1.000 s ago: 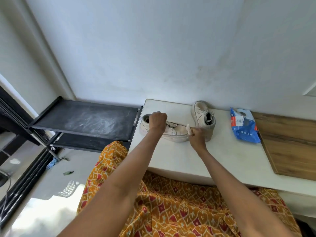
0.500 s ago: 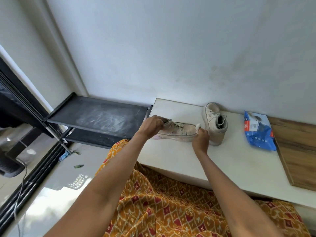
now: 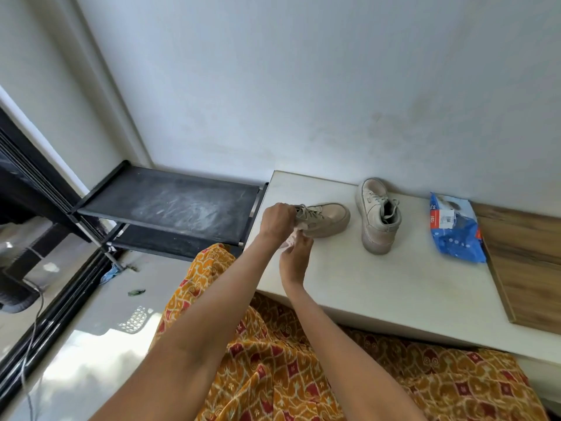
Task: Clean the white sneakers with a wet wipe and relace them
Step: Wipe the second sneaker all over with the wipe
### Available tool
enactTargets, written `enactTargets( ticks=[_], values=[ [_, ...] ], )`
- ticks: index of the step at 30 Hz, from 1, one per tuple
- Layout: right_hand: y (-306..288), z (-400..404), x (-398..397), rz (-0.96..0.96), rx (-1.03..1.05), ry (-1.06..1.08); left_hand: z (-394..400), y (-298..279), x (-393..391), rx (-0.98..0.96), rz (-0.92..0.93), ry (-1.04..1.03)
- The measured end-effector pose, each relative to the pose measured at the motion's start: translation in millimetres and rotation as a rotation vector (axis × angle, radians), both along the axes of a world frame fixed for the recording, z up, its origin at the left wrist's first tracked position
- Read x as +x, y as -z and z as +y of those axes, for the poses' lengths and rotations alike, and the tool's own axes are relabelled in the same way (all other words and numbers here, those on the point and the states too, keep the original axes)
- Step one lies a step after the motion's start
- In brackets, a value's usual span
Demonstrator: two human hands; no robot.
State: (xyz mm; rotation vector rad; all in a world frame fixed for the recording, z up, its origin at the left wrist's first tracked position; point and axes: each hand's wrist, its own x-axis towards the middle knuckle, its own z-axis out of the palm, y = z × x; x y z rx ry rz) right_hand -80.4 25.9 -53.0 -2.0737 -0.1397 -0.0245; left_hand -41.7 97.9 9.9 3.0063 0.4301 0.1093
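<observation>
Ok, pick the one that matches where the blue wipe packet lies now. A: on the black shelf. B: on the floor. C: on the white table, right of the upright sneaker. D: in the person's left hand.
C: the blue wipe packet lies on the white table, right of the upright sneaker, beside the wooden board.

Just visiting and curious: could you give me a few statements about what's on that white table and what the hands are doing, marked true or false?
1. The left hand holds the heel end of a sneaker. True.
2. The right hand holds a wipe. True.
3. The second sneaker sits on the black shelf. False: it stands on the table, free of both hands.
4. The blue pack lies left of both sneakers. False: it lies to their right, beside the wooden board.
</observation>
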Motion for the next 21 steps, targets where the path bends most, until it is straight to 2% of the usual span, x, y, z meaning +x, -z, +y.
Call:
enactTargets(
  ticks=[3, 5, 9, 12, 17, 21],
  values=[
    [1, -5, -6, -0.117, 0.037, -0.113, 2, -2, 0, -0.019, -0.021, -0.009],
    [1, -9, 1, -0.108, 0.056, -0.105, 7, -3, -1, -0.052, -0.019, 0.034],
    [2, -44, 39, -0.009, 0.096, 0.133, 34, -5, -10, -0.122, -0.066, 0.245],
    [1, -69, 77, 0.119, 0.040, 0.246, 52, 0, -19, -0.211, -0.112, 0.307],
    [-12, -64, 102, 0.285, 0.039, 0.136, 47, 6, -28, -0.169, -0.129, 0.342],
    [-18, -33, 76, 0.186, 0.063, 0.098, 21, 5, -24, -0.153, -0.214, 0.288]
  ],
)
